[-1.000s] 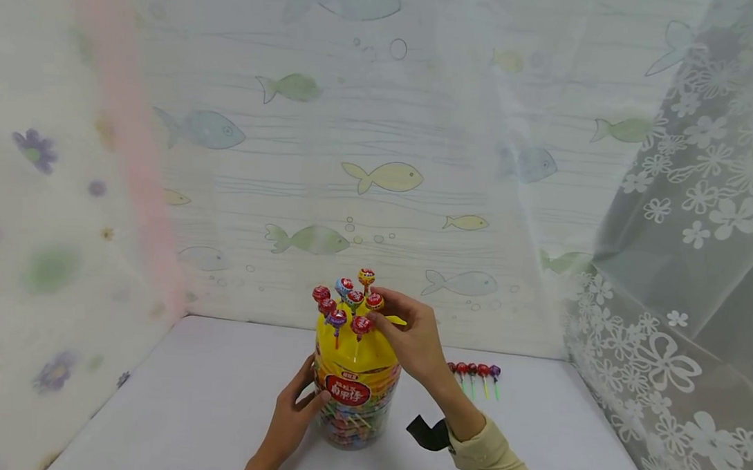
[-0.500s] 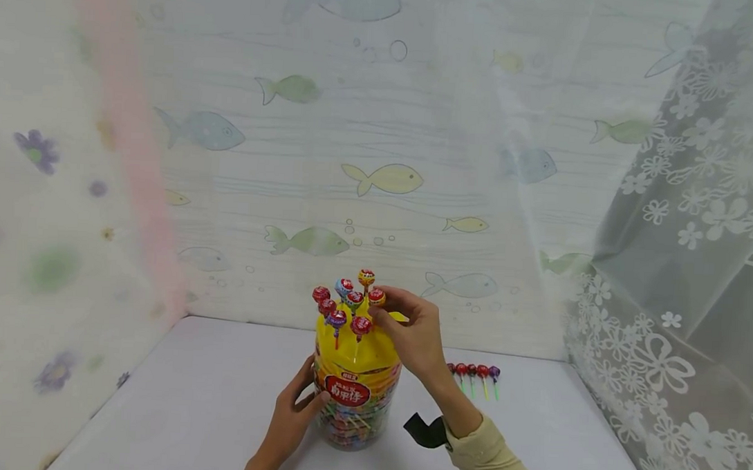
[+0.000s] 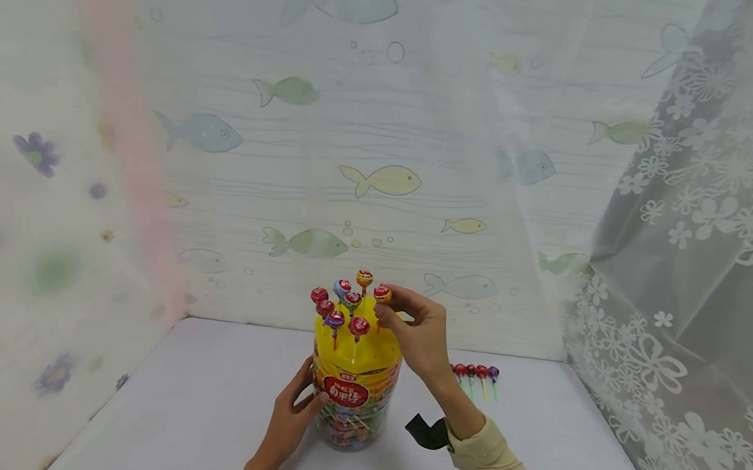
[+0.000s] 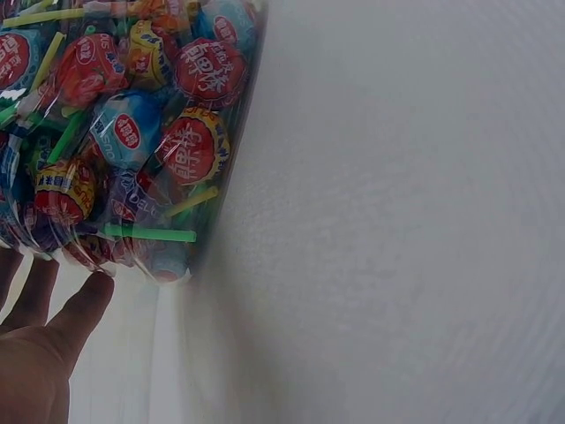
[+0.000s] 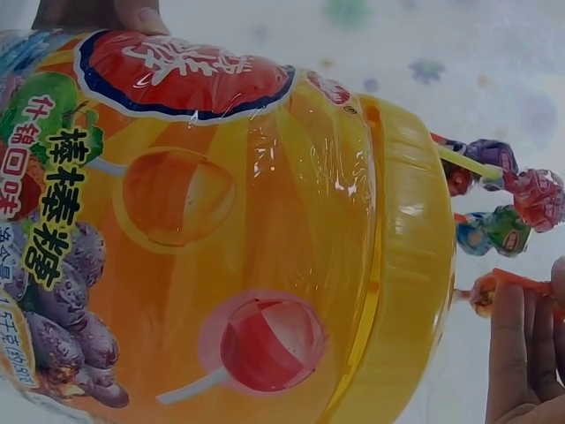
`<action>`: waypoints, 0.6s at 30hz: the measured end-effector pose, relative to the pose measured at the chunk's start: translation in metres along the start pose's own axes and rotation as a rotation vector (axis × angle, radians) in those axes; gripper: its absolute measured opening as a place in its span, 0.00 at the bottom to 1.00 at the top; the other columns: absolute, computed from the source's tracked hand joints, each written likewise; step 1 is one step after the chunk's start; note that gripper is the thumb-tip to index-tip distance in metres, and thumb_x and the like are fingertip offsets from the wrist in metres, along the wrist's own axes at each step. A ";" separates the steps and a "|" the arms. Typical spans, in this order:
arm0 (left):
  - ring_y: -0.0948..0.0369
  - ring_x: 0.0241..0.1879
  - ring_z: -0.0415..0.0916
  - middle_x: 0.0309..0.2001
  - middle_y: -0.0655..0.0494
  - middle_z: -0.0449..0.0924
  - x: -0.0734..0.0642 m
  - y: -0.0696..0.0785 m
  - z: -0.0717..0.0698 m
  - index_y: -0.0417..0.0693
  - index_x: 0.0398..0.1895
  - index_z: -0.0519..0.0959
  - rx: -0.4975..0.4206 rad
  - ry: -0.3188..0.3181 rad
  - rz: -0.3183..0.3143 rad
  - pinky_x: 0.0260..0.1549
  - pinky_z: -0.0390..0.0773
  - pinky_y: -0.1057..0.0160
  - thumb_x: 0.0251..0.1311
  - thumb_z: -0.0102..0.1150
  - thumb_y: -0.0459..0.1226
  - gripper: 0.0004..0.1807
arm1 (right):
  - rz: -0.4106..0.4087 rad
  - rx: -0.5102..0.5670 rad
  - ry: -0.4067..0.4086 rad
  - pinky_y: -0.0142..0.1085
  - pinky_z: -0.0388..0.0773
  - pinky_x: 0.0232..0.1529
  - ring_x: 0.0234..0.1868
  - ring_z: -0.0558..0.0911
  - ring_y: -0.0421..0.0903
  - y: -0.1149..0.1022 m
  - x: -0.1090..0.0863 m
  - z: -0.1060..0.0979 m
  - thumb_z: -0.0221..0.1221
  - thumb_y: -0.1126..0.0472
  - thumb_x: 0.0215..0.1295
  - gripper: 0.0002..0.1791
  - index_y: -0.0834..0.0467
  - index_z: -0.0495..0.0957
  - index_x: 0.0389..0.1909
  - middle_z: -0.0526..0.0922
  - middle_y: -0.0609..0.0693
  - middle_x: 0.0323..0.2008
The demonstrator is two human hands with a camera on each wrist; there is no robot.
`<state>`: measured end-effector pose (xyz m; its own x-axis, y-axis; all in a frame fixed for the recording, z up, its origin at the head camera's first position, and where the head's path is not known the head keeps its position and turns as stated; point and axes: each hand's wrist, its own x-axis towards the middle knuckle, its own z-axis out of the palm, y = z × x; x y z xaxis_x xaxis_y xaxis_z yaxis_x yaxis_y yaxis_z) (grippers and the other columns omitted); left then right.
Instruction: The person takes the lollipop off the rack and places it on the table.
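Lollipop (image 3: 383, 293) sits pinched in the right hand (image 3: 424, 337).

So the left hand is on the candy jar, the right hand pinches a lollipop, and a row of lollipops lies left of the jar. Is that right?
Not quite: the row of lollipops lies right of the jar, as the head view shows. The rest stands.

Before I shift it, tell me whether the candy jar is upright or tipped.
Upright: in the head view, the jar stands base-down on the table, its yellow lid on top.
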<state>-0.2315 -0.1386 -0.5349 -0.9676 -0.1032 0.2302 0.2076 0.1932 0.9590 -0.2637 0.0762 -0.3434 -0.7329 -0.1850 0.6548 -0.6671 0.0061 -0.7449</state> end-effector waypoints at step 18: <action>0.38 0.70 0.66 0.75 0.40 0.65 0.001 -0.002 0.000 0.55 0.81 0.55 0.002 0.005 -0.003 0.63 0.74 0.36 0.70 0.61 0.47 0.40 | -0.006 0.053 0.081 0.36 0.89 0.36 0.36 0.87 0.39 0.020 -0.033 -0.024 0.63 0.75 0.64 0.14 0.72 0.82 0.51 0.84 0.70 0.39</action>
<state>-0.2326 -0.1386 -0.5366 -0.9676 -0.1082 0.2283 0.2045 0.1953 0.9592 -0.2558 0.1058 -0.3767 -0.7388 -0.1052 0.6656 -0.6649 -0.0467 -0.7454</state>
